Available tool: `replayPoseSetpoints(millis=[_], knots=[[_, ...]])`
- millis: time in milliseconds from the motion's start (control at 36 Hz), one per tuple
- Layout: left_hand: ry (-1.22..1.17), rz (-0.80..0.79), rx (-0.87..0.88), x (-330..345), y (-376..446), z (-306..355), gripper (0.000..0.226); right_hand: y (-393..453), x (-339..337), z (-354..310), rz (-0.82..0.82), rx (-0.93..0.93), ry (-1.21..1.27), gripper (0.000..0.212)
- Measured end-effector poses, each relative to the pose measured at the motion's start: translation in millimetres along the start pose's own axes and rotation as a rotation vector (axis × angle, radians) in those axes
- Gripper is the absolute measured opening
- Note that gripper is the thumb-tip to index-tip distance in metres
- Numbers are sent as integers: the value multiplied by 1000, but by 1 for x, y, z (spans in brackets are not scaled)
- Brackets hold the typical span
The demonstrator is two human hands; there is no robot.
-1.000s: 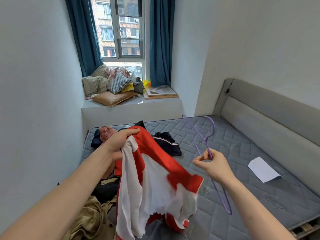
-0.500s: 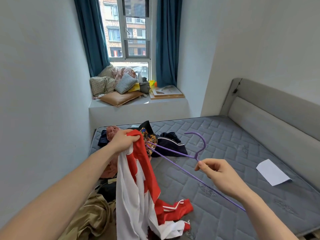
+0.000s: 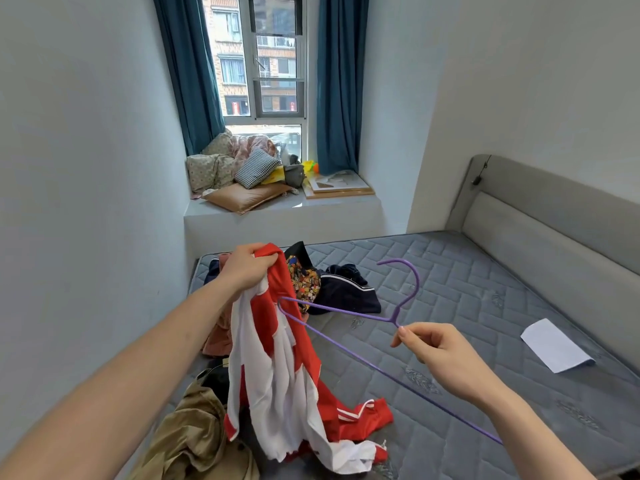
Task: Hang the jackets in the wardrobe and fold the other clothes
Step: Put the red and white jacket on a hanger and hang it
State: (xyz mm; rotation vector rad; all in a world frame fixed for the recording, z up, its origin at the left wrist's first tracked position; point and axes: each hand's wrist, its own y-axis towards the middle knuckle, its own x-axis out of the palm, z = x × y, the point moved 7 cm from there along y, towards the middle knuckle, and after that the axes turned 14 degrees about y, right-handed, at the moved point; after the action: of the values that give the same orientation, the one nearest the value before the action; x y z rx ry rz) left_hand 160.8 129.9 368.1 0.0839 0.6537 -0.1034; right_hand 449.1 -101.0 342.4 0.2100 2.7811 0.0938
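Observation:
My left hand [image 3: 247, 268] grips the top of a red and white jacket [image 3: 277, 368] and holds it up over the bare grey mattress [image 3: 485, 306]; its lower part trails onto the bed. My right hand [image 3: 440, 351] pinches a thin purple hanger [image 3: 349, 313] just below its hook. The hanger's left end points at the jacket and lies close to its red edge. A khaki jacket [image 3: 194, 434] lies crumpled at the near left. A patterned garment [image 3: 303, 282], a navy garment [image 3: 346, 289] and a pink one [image 3: 218, 337] lie behind the red jacket.
A white sheet of paper [image 3: 554, 346] lies on the right of the mattress. The padded grey headboard [image 3: 554, 230] runs along the right side. Pillows and bedding [image 3: 239, 174] are heaped on the window ledge between blue curtains. A wall stands close on the left.
The hanger has swung from upright to nearly level, its left end now by the jacket. The red jacket has dropped to hang longer from my left hand, its sleeve lying on the mattress.

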Motion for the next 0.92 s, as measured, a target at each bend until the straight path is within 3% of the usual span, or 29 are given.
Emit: replayPoseSetpoints(millis=[222, 361, 556, 750, 917], knots=[[6, -130, 167, 19, -16, 31, 14, 5, 13, 7, 59, 20, 9, 29], [21, -116, 271, 17, -31, 56, 14, 8, 11, 9, 171, 49, 42, 30], [-29, -138, 451, 10, -61, 100, 22, 10, 36, 3, 106, 6, 28, 28], [59, -311, 567, 10, -109, 130, 20, 12, 31, -3, 276, -84, 248, 34], [506, -488, 773, 31, -148, 113, 28, 2, 23, 3, 389, -132, 432, 33]])
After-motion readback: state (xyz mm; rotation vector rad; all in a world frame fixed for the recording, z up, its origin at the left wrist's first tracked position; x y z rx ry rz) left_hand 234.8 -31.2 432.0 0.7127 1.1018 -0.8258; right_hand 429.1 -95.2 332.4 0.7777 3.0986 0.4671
